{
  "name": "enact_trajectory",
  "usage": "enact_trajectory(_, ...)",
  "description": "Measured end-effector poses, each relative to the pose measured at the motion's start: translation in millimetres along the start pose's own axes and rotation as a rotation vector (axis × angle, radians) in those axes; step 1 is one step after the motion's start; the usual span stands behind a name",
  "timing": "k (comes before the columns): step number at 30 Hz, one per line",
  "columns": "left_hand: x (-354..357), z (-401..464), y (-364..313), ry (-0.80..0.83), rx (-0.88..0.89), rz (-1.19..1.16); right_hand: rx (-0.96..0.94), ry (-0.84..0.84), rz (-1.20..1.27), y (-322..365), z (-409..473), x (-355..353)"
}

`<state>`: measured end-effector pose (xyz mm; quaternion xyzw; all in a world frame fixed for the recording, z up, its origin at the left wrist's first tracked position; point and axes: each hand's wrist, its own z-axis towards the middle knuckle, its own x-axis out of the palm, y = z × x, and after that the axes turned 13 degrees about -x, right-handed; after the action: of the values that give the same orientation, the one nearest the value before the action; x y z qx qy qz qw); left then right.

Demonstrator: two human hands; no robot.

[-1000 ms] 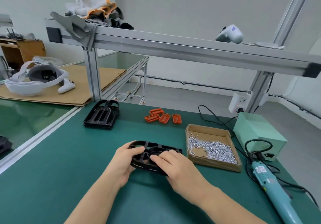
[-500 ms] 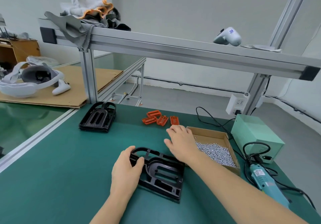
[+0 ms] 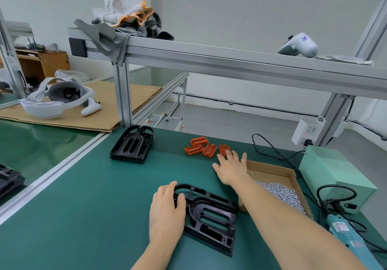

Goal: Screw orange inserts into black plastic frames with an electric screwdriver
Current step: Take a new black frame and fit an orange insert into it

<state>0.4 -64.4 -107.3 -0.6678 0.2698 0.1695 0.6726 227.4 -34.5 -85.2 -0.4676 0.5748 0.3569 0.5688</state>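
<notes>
On the green bench mat (image 3: pixel 88 217), items are lying as follows. One black plastic frame (image 3: pixel 211 217) is sitting flat near the front edge, cavity side up, probably so an insert can drop in. The left hand (image 3: pixel 166 213) is pressing on its left end, fingers curling over the rim, seemingly pinning it against sliding. The right hand (image 3: pixel 231 168) is reaching forward, fingers spread and grasping nothing, fingertips at the nearest of four orange inserts (image 3: pixel 206 147), likely selecting one. A cardboard box of screws (image 3: pixel 280 188) is waiting just right of the frame, within easy reach. The electric screwdriver (image 3: pixel 349 240) is lying unused at far right, cabled toward the green power unit (image 3: pixel 335 177). A stack of spare frames (image 3: pixel 132 146) is standing well apart, rear left.
</notes>
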Motion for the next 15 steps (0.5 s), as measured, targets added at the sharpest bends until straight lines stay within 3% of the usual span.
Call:
enact_trajectory(7,6.8,2.0,-4.5,-0.084,-0.132,-0.074,-0.054,0.019,0.048,-8.5,12.8,-4.2)
enact_trajectory(15,9.0,1.3,-10.1,-0.156,-0.185,-0.102,-0.116,-0.240,-0.020,-4.4,2.0,-3.6)
